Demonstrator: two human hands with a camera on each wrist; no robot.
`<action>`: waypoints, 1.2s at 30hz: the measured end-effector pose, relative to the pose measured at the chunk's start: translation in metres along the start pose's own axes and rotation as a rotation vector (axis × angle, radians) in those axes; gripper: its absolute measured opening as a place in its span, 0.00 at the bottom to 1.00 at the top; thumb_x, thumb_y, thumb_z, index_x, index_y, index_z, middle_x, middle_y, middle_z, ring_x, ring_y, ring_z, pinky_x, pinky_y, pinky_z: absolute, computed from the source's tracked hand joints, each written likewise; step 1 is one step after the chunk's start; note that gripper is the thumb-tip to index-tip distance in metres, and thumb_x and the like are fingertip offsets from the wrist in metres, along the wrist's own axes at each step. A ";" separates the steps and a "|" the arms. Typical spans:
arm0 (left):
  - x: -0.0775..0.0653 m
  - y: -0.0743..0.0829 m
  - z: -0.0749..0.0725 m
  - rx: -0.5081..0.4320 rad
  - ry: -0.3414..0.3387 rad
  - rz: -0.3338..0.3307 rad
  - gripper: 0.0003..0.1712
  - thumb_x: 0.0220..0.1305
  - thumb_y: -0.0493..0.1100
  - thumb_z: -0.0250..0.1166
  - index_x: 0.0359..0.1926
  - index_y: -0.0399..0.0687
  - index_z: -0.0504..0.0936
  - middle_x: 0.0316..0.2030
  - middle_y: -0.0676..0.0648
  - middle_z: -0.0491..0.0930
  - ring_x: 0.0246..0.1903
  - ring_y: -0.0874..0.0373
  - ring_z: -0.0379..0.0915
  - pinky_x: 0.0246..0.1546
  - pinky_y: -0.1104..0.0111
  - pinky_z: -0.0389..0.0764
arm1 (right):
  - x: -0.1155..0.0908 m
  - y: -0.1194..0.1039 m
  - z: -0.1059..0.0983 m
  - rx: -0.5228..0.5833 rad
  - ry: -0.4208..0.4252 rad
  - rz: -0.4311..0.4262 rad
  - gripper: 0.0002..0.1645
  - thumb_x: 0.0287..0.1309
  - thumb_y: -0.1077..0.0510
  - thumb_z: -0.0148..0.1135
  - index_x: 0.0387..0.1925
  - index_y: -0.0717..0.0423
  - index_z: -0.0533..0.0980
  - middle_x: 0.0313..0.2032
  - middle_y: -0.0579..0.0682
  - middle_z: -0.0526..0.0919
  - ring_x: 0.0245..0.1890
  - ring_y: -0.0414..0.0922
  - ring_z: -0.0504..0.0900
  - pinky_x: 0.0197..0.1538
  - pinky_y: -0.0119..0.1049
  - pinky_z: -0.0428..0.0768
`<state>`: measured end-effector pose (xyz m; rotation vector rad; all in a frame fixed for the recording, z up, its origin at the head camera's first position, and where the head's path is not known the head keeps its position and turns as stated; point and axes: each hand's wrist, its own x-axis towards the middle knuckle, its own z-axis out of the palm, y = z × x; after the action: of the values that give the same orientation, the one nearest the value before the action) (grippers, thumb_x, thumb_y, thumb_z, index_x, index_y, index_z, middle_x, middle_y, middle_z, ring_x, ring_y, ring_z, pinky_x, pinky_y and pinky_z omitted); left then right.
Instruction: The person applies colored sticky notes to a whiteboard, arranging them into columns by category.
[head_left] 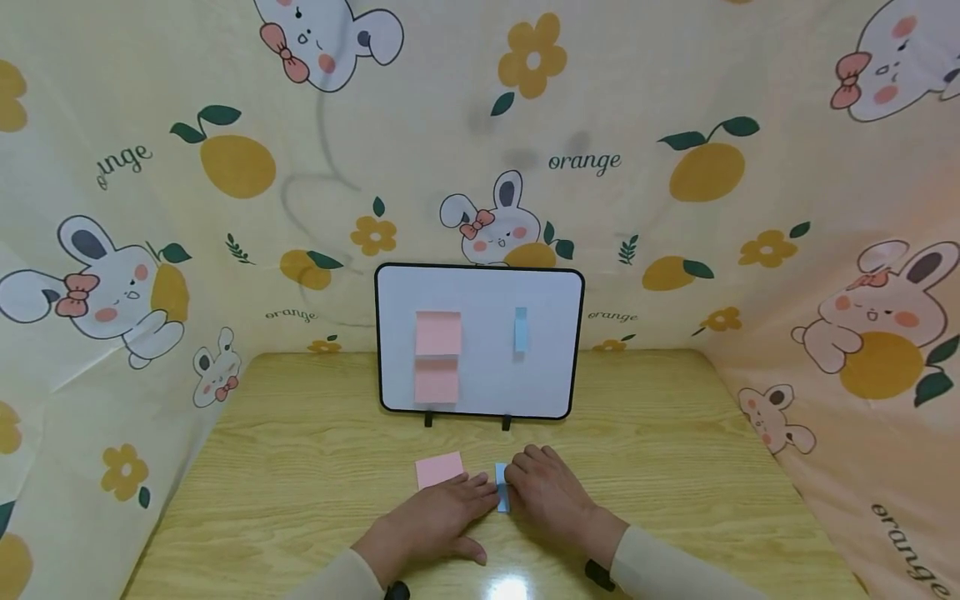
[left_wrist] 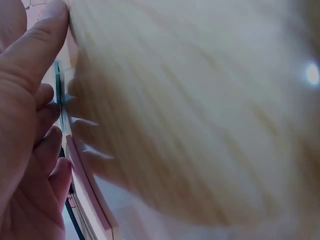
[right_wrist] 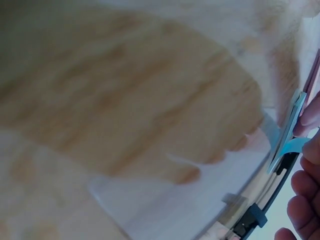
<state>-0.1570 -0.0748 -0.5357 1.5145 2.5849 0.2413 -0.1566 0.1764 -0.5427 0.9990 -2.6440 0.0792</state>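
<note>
A narrow blue sticky note pad [head_left: 502, 498] lies on the table between the two hands. My left hand [head_left: 448, 510] lies flat with its fingers straight, fingertips at the pad's left edge and thumb apart. At the pad's right side, the curled fingers of my right hand [head_left: 553, 502] pinch the top blue sticky note [right_wrist: 295, 145], which bends up from the pad in the right wrist view. Partly beneath the left fingers is a pink sticky note pad [head_left: 439, 469], also seen edge-on in the left wrist view.
Behind the hands stands a small black-framed whiteboard [head_left: 487, 367] on two black feet. On it are an upper pink note [head_left: 438, 332], a lower pink note [head_left: 437, 383] and a blue note [head_left: 521, 330] at right. A printed cloth [head_left: 465, 125] encloses the wooden table [head_left: 300, 467].
</note>
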 end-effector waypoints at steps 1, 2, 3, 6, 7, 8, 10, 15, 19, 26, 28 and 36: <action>0.000 0.000 0.000 0.001 -0.001 0.005 0.49 0.72 0.72 0.54 0.80 0.45 0.65 0.79 0.46 0.65 0.79 0.52 0.60 0.80 0.57 0.64 | 0.000 0.000 0.000 0.001 0.002 0.000 0.08 0.68 0.54 0.69 0.34 0.44 0.77 0.34 0.38 0.80 0.37 0.40 0.72 0.42 0.35 0.73; 0.001 0.000 0.001 0.006 -0.001 0.010 0.49 0.72 0.72 0.54 0.80 0.45 0.65 0.79 0.46 0.65 0.79 0.52 0.60 0.79 0.57 0.65 | 0.000 0.000 0.000 0.003 0.005 0.000 0.08 0.68 0.54 0.69 0.34 0.44 0.77 0.34 0.38 0.80 0.37 0.40 0.72 0.42 0.35 0.73; 0.001 0.000 0.001 0.013 0.001 0.015 0.49 0.72 0.72 0.54 0.80 0.45 0.65 0.79 0.46 0.65 0.79 0.52 0.60 0.79 0.57 0.65 | 0.000 0.000 0.001 0.004 0.008 0.000 0.08 0.68 0.54 0.69 0.34 0.44 0.77 0.34 0.39 0.80 0.36 0.40 0.72 0.42 0.35 0.73; 0.002 -0.001 0.002 0.019 -0.004 0.021 0.48 0.73 0.72 0.53 0.80 0.45 0.66 0.79 0.45 0.64 0.80 0.51 0.59 0.79 0.56 0.65 | 0.000 0.000 0.001 0.008 0.022 0.002 0.08 0.67 0.55 0.69 0.34 0.44 0.77 0.34 0.39 0.80 0.36 0.40 0.71 0.42 0.35 0.72; 0.002 -0.001 0.002 0.019 -0.006 0.021 0.48 0.73 0.72 0.53 0.80 0.46 0.66 0.79 0.46 0.64 0.80 0.51 0.59 0.79 0.56 0.65 | 0.001 0.001 0.001 0.008 0.031 0.003 0.08 0.67 0.55 0.69 0.33 0.44 0.77 0.34 0.39 0.80 0.36 0.40 0.71 0.41 0.35 0.72; 0.002 -0.002 0.002 0.018 -0.007 0.021 0.48 0.73 0.72 0.53 0.80 0.46 0.66 0.79 0.46 0.63 0.80 0.51 0.58 0.79 0.56 0.65 | 0.002 0.001 0.002 0.009 0.041 0.003 0.08 0.67 0.55 0.70 0.33 0.44 0.77 0.33 0.39 0.80 0.36 0.40 0.72 0.41 0.35 0.72; 0.002 -0.002 0.001 0.009 -0.011 0.021 0.48 0.73 0.72 0.52 0.80 0.46 0.66 0.80 0.46 0.63 0.80 0.51 0.58 0.79 0.56 0.65 | 0.004 0.002 0.002 0.010 0.058 0.004 0.08 0.66 0.56 0.70 0.33 0.44 0.77 0.32 0.39 0.79 0.35 0.39 0.72 0.40 0.34 0.72; 0.002 -0.003 0.001 -0.008 -0.014 0.026 0.47 0.73 0.71 0.55 0.79 0.46 0.68 0.79 0.46 0.65 0.79 0.52 0.59 0.79 0.56 0.65 | 0.009 0.004 0.003 0.029 0.083 0.038 0.08 0.66 0.56 0.70 0.32 0.45 0.77 0.32 0.40 0.79 0.34 0.40 0.72 0.39 0.35 0.72; 0.002 -0.002 0.002 0.007 -0.009 0.030 0.47 0.72 0.71 0.56 0.78 0.46 0.69 0.78 0.47 0.67 0.79 0.53 0.61 0.79 0.56 0.66 | 0.015 0.008 0.004 0.046 0.101 0.088 0.06 0.66 0.57 0.68 0.34 0.46 0.78 0.32 0.40 0.80 0.35 0.41 0.73 0.40 0.36 0.73; 0.004 -0.002 0.001 0.010 -0.018 0.026 0.47 0.71 0.72 0.57 0.78 0.46 0.69 0.78 0.48 0.67 0.79 0.54 0.61 0.79 0.57 0.66 | 0.028 0.018 0.001 0.029 0.210 0.108 0.07 0.60 0.60 0.74 0.33 0.50 0.81 0.32 0.43 0.82 0.35 0.44 0.76 0.40 0.40 0.79; 0.004 -0.002 0.001 0.015 -0.019 0.027 0.48 0.71 0.73 0.57 0.78 0.46 0.69 0.78 0.48 0.68 0.79 0.55 0.61 0.79 0.57 0.66 | 0.032 0.021 -0.003 0.024 0.249 0.121 0.08 0.58 0.61 0.75 0.32 0.51 0.81 0.32 0.44 0.83 0.34 0.45 0.77 0.38 0.40 0.79; 0.005 -0.003 0.004 -0.003 -0.018 0.020 0.48 0.70 0.73 0.57 0.78 0.47 0.69 0.78 0.49 0.67 0.79 0.56 0.60 0.79 0.57 0.66 | 0.042 0.037 -0.021 -0.004 0.346 0.127 0.09 0.60 0.63 0.75 0.34 0.51 0.80 0.34 0.45 0.84 0.36 0.47 0.78 0.38 0.40 0.80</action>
<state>-0.1609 -0.0719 -0.5404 1.5346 2.5559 0.2327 -0.2047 0.1805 -0.5080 0.7384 -2.3839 0.2512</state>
